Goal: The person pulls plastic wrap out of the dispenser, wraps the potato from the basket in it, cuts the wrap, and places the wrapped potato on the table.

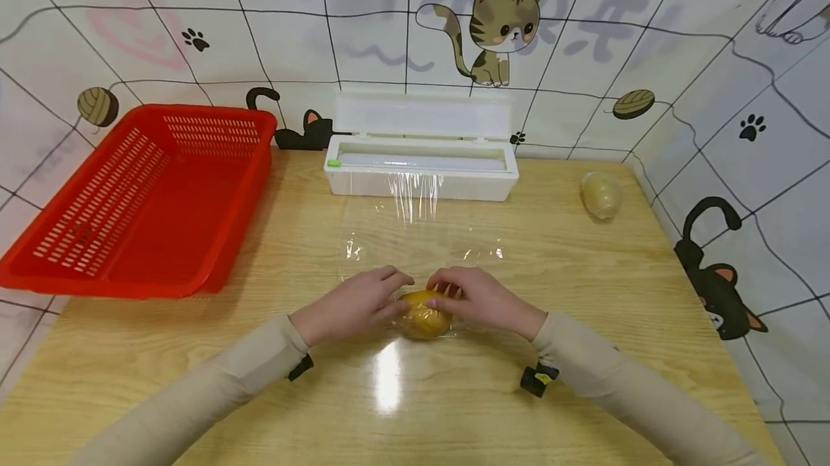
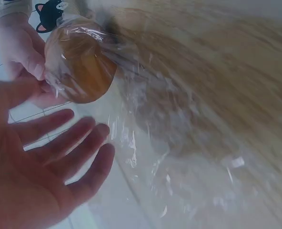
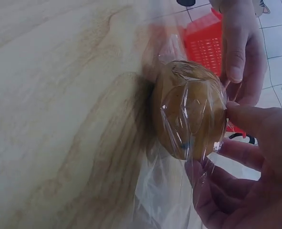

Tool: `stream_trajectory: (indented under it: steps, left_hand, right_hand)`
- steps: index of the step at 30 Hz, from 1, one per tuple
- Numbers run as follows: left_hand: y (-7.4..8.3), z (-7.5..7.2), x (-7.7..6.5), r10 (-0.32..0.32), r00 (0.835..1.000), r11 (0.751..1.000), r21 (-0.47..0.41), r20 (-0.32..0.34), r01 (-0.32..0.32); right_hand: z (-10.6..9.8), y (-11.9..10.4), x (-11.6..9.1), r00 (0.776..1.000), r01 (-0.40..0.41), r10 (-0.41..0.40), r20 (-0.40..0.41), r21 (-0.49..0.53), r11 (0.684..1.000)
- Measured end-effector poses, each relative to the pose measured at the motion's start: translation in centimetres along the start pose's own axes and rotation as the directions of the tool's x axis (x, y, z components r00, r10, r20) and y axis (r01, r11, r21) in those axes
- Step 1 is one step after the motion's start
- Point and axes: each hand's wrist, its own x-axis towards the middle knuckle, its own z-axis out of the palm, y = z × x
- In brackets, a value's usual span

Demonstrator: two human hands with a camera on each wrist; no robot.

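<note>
A rounded yellow fruit (image 1: 425, 320), its kind unclear, lies on the table with clear plastic wrap drawn over it. The sheet of wrap (image 1: 421, 239) runs back from it to a white wrap dispenser (image 1: 421, 186), whose lid stands raised. My left hand (image 1: 357, 302) is at the fruit's left side, its fingers loosely extended and its thumb near the wrapped surface. On the other side, my right hand (image 1: 483, 298) has its thumb against the fruit. Its curled fingers pinch wrap at the edge in the right wrist view, where the wrapped fruit (image 3: 191, 112) shows creased film.
A red plastic basket (image 1: 223, 235) stands at the left. Toward the back right lies a pale yellow, roundish thing (image 1: 601, 196) in clear wrap. A cat-patterned covering (image 1: 369, 41) borders the wooden table (image 1: 311, 408) at the back and sides.
</note>
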Motion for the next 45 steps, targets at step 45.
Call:
stream_trajectory:
  steps: [45]
  left_hand:
    - [3.0, 1.7, 1.4, -0.096, 0.991, 0.943, 0.310, -0.093, 0.120]
  right_hand:
    - [2.4, -1.0, -0.7, 0.987, 0.011, -0.084, -0.135, -0.466, 0.885]
